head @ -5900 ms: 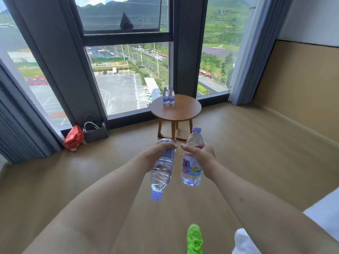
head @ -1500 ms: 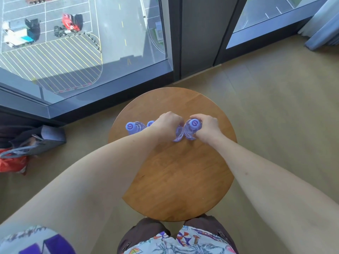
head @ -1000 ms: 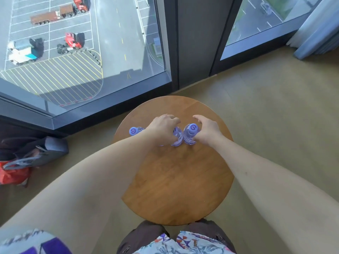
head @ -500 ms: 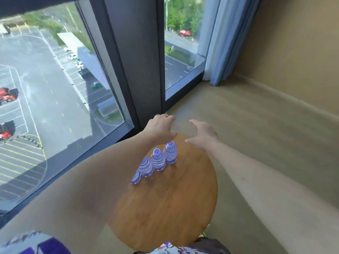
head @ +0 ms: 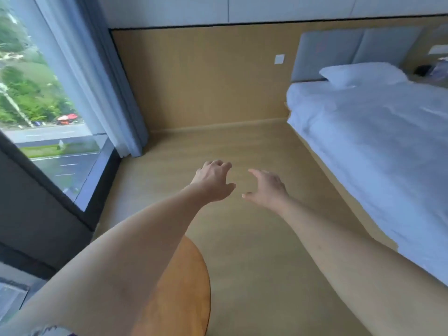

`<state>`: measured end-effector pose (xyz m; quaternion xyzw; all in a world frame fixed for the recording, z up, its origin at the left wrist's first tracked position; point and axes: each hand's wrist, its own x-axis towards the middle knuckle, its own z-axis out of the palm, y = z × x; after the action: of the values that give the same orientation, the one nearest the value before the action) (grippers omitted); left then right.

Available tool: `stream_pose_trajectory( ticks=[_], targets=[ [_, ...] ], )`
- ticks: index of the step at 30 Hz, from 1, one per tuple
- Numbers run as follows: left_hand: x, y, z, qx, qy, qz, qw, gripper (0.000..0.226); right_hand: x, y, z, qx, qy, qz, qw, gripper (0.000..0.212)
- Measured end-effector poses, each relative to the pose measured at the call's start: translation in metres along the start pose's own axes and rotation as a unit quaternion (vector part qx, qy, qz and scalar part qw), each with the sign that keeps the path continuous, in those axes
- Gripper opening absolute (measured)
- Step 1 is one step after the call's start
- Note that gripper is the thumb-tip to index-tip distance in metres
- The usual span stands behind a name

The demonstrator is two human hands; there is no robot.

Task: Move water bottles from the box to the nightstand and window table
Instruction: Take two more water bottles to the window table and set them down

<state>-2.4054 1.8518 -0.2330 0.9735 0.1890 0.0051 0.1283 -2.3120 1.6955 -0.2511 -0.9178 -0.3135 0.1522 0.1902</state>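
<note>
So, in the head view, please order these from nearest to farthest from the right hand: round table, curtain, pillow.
From the right hand:
1. Round table, below and left, by the person.
2. Curtain, far left at the window.
3. Pillow, upper right on the bed.

A hotel bedroom: a white-sheeted bed (head: pixel 368 146) with pillow (head: pixel 363 73) and padded grey headboard (head: pixel 339 49), wood-panelled wall (head: pixel 206 81), floor-length curtains (head: pixel 97 81), a tall window (head: pixel 43 112) overlooking a road.
</note>
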Motion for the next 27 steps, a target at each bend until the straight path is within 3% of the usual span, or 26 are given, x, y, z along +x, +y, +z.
stream_pose_trajectory(
  ticks=[8, 12, 22, 27],
  targets=[
    [0.034, 0.284, 0.057, 0.020, -0.031, 0.216, 0.976, 0.066, -0.123, 0.237, -0.102, 0.043, 0.100, 0.170, 0.979, 0.074],
    [0.027, 0.431, 0.096, 0.023, -0.058, 0.305, 0.950, 0.064, -0.204, 0.352, -0.144, 0.074, 0.136, 0.257, 0.954, 0.083],
    [-0.034, 0.719, 0.187, 0.016, -0.138, 0.507, 0.851, 0.067, -0.403, 0.538, -0.202, 0.154, 0.258, 0.436, 0.848, 0.078],
    [-0.053, 0.833, 0.228, 0.018, -0.177, 0.586, 0.791, 0.054, -0.462, 0.608, -0.213, 0.153, 0.279, 0.529, 0.787, 0.084]
  ],
)
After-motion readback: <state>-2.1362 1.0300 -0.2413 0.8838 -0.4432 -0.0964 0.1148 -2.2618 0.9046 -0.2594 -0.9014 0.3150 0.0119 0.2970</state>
